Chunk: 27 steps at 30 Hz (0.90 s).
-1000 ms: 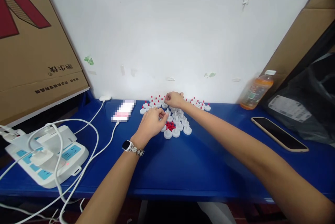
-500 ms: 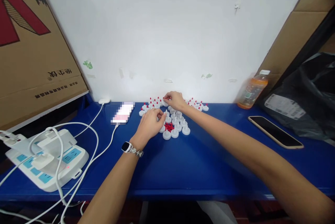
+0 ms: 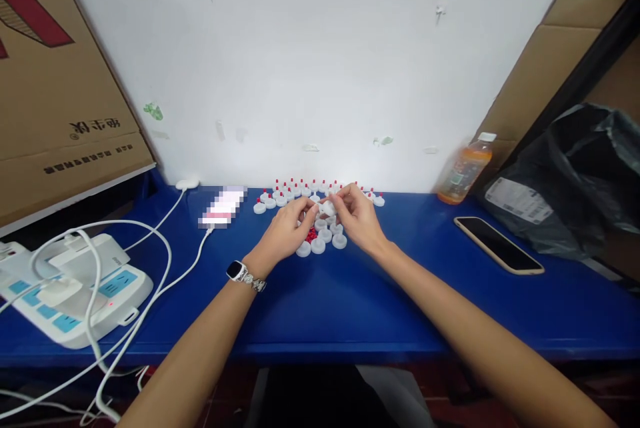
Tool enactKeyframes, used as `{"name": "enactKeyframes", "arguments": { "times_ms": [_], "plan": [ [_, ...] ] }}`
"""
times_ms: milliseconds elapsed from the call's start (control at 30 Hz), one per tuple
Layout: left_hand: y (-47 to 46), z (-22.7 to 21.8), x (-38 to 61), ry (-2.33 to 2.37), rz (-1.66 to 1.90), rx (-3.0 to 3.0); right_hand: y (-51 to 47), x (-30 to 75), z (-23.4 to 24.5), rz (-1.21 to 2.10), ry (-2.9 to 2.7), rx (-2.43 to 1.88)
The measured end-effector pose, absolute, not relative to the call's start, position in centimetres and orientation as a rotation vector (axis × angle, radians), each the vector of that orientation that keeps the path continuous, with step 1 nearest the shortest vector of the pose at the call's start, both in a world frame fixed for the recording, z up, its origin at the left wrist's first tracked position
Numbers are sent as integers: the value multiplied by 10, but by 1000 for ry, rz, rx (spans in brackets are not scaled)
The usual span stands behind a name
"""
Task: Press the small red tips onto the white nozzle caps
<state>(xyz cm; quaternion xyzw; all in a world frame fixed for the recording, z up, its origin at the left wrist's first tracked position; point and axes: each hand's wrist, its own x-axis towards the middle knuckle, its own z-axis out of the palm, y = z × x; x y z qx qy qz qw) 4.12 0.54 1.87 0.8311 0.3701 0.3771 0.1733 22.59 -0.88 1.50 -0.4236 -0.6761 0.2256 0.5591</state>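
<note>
My right hand [image 3: 363,218] is closed on a white nozzle cap [image 3: 327,209], held tilted just above the others. My left hand [image 3: 287,228], with a watch on its wrist, is pinched right at the cap's left end; its fingertips hide whatever lies between them. Below the hands stand several white caps without tips [image 3: 317,246], grouped around a small pile of red tips [image 3: 311,235]. Behind, along the wall, a cluster of white caps with red tips [image 3: 281,198] stands upright, partly covered by my right hand.
A pixelated phone [image 3: 223,207] on a cable and a white power strip [image 3: 75,301] with looped cords lie left. To the right are a dark phone [image 3: 497,245], an orange drink bottle [image 3: 465,169] and a black plastic bag [image 3: 565,168]. A cardboard box [image 3: 65,101] stands left.
My right hand has come back from the rear caps to meet my left hand. A white cap is now held up between them. The view has shifted slightly.
</note>
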Motion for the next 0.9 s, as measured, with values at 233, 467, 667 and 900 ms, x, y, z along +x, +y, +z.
{"name": "enactKeyframes", "arguments": {
  "times_ms": [233,467,667,900],
  "plan": [
    [6,18,37,1095,998,2408,-12,216,10,457,-1666,-1061],
    [0,21,35,989,950,2472,-17,212,9,437,-1735,-1126],
    [1,21,38,981,909,2513,-18,213,8,381,-1861,-1113],
    [3,24,35,1009,1048,2447,-19,221,18,426,-1874,-1022]
  ]
}}
